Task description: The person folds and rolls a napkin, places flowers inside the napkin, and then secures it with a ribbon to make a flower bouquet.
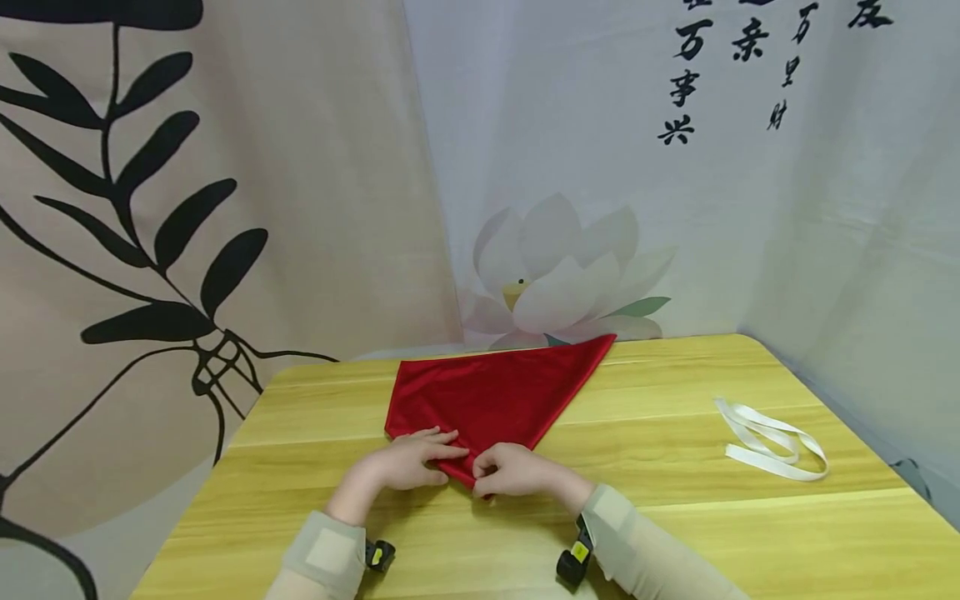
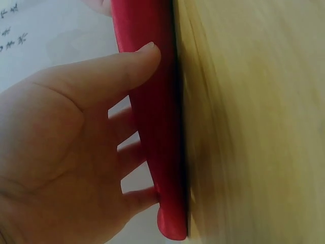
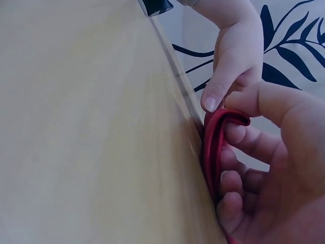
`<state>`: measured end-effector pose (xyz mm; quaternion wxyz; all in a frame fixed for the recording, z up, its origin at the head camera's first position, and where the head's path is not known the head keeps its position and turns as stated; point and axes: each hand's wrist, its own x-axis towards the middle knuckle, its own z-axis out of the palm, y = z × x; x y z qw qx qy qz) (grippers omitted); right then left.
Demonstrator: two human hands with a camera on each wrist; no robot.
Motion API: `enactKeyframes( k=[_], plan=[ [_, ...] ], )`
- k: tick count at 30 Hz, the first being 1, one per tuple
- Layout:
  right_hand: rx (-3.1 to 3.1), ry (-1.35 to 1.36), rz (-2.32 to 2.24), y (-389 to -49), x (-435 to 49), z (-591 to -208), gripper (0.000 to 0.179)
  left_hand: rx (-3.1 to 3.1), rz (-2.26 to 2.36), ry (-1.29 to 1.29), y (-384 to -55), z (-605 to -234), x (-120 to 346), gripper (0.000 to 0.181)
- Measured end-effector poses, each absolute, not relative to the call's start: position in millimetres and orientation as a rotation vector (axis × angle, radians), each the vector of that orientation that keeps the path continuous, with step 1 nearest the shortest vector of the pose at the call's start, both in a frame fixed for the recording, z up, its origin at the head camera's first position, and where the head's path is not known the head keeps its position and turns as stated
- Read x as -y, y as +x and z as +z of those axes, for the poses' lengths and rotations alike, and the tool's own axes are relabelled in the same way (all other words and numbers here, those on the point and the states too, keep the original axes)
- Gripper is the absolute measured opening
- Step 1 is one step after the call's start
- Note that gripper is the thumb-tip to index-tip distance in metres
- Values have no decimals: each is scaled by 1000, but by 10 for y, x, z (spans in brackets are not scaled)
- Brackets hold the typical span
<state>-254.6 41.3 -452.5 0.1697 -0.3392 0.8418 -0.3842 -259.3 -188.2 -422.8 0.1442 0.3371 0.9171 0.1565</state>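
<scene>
A red satiny cloth, folded with a point toward the person, lies on the table. The left hand rests on its near left edge with fingers spread fairly straight. Seen from the left wrist, the thumb lies along the cloth's rolled edge, the other fingers partly hidden behind it. At the near corner, the right hand pinches the cloth. The right wrist view shows a curled fold of cloth between the right thumb and index finger, with the other fingers bent beside it. The left thumb touches close by.
A loosely looped white ribbon lies on the right side of the wooden table. Behind the table hangs a pale curtain printed with dark leaves, a lotus and characters. The cloth's far corner reaches the table's back edge.
</scene>
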Motion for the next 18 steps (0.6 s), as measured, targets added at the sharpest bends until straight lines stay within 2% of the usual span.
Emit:
enactKeyframes(
  k=[18],
  plan=[
    [-2454,-978,-1073,-2536,-420,-4495,27,-2689,389,942,-2581,-4196,1845,35]
  ],
)
